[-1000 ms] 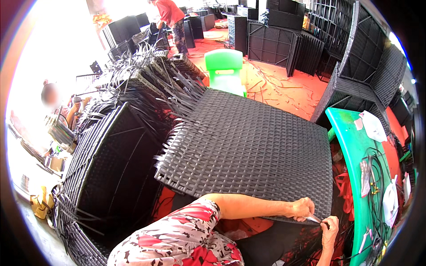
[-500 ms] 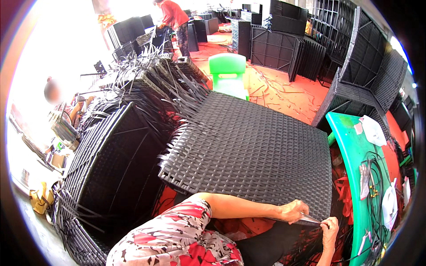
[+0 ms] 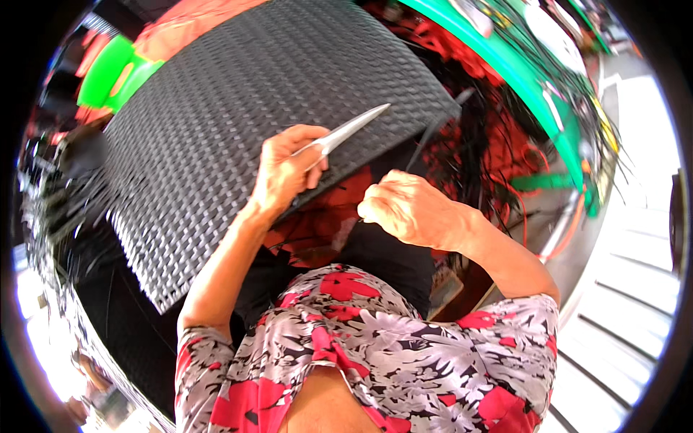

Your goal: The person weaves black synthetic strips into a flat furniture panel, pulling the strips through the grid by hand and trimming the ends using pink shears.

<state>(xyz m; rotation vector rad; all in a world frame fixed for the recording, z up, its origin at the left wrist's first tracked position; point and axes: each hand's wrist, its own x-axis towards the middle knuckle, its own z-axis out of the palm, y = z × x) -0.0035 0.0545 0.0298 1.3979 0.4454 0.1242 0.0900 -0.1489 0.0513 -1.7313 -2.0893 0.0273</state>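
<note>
A woven black panel (image 3: 238,94) lies tilted across the view in front of me. Over its near edge, my left hand (image 3: 285,169) is closed round a pair of silver scissors (image 3: 354,130), their blades together and pointing up to the right; the handles are hidden in the fingers. My right hand (image 3: 411,209) is closed just off the panel's near edge. From its top a thin black plastic strip (image 3: 426,137) rises toward the panel's right corner, blurred by motion. How the fingers grip that strip is hidden.
A green table (image 3: 523,83) curves along the right, with loose black strips and small items on it. Tangled black strips (image 3: 476,144) hang beside the panel. A bright green chair (image 3: 115,76) stands at the far left. Cut strip ends (image 3: 79,195) stick out on the left.
The view has swung down and to the right, so the panel now appears turned. My hands have moved apart; the scissors stay in the left hand, and the right is off their tip.
</note>
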